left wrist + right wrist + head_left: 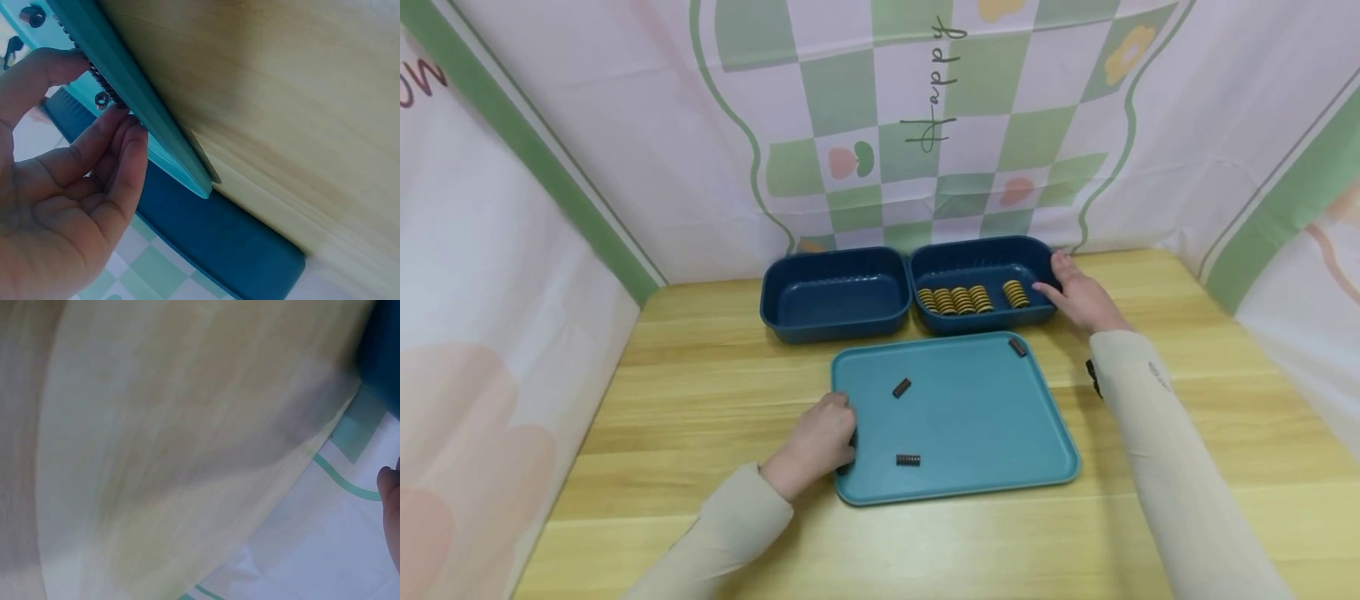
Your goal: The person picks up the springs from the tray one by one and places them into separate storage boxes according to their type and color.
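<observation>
In the head view, my left hand (820, 442) is at the left edge of a teal tray (977, 417). Its thumb and fingertips pinch a dark coil spring (103, 81) lying along the inside of the rim, as the left wrist view shows. Three more dark springs lie apart on the tray: one near the back left (902, 387), one near the front (907, 460), one in the far right corner (1017, 347). With its fingers extended, my right hand (1081, 298) rests at the right end of a navy bin (985, 321), thumb over the rim.
Inside that bin, several yellow-and-black springs (962, 300) stand in a row at the left, with another (1016, 293) apart to the right. A second navy bin (835, 327) adjoins it on the left. Behind both hangs a printed cloth (910, 100). Everything stands on a wooden table (715, 375).
</observation>
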`<action>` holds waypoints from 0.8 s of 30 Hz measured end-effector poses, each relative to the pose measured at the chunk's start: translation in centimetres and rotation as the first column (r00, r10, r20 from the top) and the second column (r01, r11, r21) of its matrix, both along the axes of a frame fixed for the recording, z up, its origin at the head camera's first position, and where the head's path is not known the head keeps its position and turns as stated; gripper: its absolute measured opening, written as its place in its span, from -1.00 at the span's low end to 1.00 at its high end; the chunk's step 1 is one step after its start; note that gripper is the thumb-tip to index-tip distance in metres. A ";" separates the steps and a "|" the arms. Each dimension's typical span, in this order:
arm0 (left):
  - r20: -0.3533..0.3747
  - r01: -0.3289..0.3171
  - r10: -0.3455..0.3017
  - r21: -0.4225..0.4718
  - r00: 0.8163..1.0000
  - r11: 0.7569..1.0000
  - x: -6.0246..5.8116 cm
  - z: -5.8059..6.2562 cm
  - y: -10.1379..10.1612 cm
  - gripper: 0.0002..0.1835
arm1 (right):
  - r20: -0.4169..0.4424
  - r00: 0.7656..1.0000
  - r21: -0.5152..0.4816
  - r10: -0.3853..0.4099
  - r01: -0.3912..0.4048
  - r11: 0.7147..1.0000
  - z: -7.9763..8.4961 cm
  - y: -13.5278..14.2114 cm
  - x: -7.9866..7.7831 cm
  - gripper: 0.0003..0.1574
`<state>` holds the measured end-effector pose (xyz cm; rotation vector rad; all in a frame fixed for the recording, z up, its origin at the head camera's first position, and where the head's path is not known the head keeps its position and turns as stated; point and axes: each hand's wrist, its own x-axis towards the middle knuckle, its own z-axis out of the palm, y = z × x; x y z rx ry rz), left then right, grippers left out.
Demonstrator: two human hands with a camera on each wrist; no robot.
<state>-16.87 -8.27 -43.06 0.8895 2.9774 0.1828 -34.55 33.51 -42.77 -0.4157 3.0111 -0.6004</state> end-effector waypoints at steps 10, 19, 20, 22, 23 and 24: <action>0.096 -0.012 -0.001 0.133 0.995 0.991 -0.9 0.1 -0.7 -0.83 | 0.008 0.999 0.036 0.032 -0.032 0.999 -0.6 0.4 0.2 -0.08; 0.243 -0.071 -0.038 0.424 0.969 0.903 -1.7 2.0 -1.7 -0.71 | -0.008 1.000 0.041 0.019 -0.018 0.999 -0.8 0.3 0.4 -0.09; 0.270 -0.082 -0.058 0.480 0.961 0.874 -1.9 2.1 -1.9 -0.72 | -0.013 1.000 0.042 0.015 -0.014 0.999 -0.9 0.3 0.4 -0.09; 0.313 -0.098 -0.115 0.590 0.943 0.801 -2.2 2.2 -2.3 -0.71 | -0.017 1.000 0.037 0.011 -0.011 0.999 -0.9 0.2 0.4 -0.10; 0.332 -0.106 -0.147 0.635 0.932 0.765 -2.3 2.2 -2.5 -0.70 | -0.020 1.000 0.037 0.010 -0.009 0.999 -0.9 0.2 0.4 -0.11; 0.352 -0.119 -0.178 0.677 0.919 0.727 -2.5 2.2 -2.8 -0.69 | -0.022 1.000 0.038 0.007 -0.007 0.999 -0.9 0.2 0.5 -0.11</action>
